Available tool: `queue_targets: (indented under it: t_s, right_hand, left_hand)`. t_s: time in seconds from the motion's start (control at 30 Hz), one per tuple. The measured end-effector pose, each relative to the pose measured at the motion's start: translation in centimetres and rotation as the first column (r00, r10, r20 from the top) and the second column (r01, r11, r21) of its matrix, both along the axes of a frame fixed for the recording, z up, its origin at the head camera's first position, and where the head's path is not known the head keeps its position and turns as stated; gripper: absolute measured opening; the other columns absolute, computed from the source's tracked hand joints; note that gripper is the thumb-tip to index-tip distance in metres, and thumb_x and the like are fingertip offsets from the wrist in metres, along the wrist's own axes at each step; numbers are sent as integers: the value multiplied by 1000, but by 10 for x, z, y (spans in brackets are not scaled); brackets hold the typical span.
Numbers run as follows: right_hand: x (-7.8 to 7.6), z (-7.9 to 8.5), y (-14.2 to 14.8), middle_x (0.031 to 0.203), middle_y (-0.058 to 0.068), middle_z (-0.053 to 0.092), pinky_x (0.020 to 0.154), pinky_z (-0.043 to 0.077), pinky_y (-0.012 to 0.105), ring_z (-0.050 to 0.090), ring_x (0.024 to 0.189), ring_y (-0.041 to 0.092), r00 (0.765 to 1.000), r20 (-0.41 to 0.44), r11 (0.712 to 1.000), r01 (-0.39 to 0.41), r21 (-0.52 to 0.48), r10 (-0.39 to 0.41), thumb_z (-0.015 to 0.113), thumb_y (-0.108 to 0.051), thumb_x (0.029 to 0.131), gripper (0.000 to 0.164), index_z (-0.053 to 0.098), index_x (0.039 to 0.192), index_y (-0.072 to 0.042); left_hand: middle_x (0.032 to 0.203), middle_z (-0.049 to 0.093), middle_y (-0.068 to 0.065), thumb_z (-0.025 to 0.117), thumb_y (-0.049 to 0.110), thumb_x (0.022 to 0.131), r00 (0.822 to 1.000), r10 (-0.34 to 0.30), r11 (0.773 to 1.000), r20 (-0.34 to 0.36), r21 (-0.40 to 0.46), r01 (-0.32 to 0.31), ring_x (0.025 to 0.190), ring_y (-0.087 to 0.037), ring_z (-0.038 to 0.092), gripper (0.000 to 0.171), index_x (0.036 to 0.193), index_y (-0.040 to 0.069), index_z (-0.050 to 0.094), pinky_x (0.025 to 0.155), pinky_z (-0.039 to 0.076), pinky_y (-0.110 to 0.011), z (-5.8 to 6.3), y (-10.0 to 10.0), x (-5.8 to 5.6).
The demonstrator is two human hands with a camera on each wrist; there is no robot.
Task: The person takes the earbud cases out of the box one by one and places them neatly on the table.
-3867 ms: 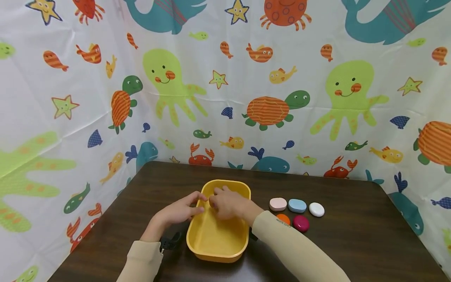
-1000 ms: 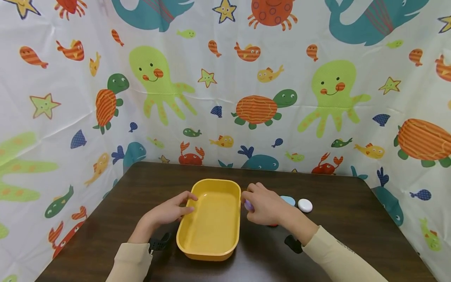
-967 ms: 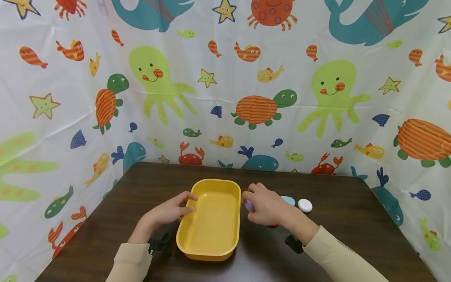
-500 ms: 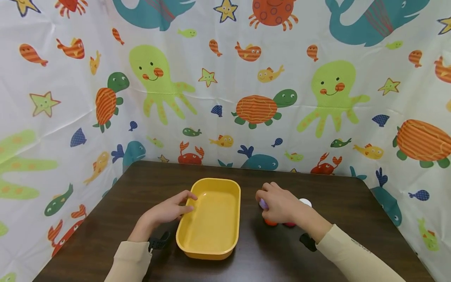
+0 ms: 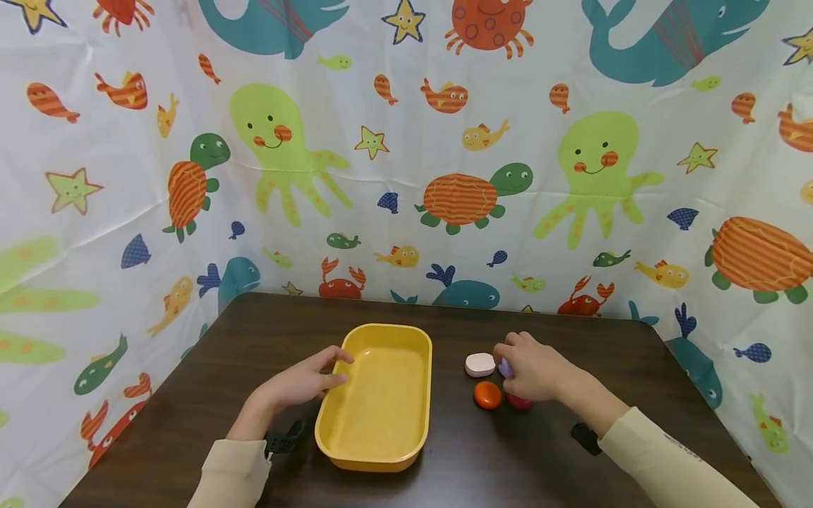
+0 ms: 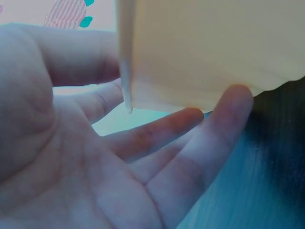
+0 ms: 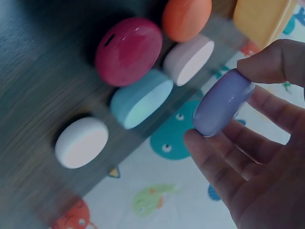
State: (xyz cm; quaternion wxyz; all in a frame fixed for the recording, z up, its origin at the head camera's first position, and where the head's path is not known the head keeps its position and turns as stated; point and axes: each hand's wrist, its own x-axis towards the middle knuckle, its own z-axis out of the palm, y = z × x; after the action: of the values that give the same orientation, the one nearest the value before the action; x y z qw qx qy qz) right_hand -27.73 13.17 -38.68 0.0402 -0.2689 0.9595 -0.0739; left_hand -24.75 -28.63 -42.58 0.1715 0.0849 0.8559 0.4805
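Note:
My right hand (image 5: 536, 365) pinches a smooth purple oval piece (image 7: 221, 105), rounded like a soap bar, between thumb and fingertips. It hovers over a small group: a pale pink oval (image 5: 479, 364), a glossy orange round piece (image 5: 488, 395) and a crimson one (image 5: 519, 403) with a dark slot. A light blue oval (image 7: 142, 98) and a white round piece (image 7: 82, 142) show in the right wrist view; in the head view the hand hides them. My left hand (image 5: 298, 381) grips the left rim of the yellow rectangular tub (image 5: 375, 462), several fingers against its outer wall.
The dark wooden table (image 5: 464, 466) carries everything. Behind and left of it hangs a white curtain (image 5: 394, 141) printed with sea animals. Dark bands are worn at both wrists.
The right hand has come out of the tub and moved rightward across the group with the purple piece, uncovering the pink and orange ones. The left hand stays at the tub's rim.

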Motion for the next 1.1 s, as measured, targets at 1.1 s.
queue_targets:
  t_s: [1.1]
  right_hand:
    - [1,-24,60,100,3,57,77,59,51,54,100,28,993,68,995,92,42,-95,83,-14,78,32,67,105,-15]
  left_hand:
    - [125,53,-14,61,20,102,1000,8,1000,-2,7,-8,103,-28,60,36,135,9,51,87,57,-48,-3,0,0]
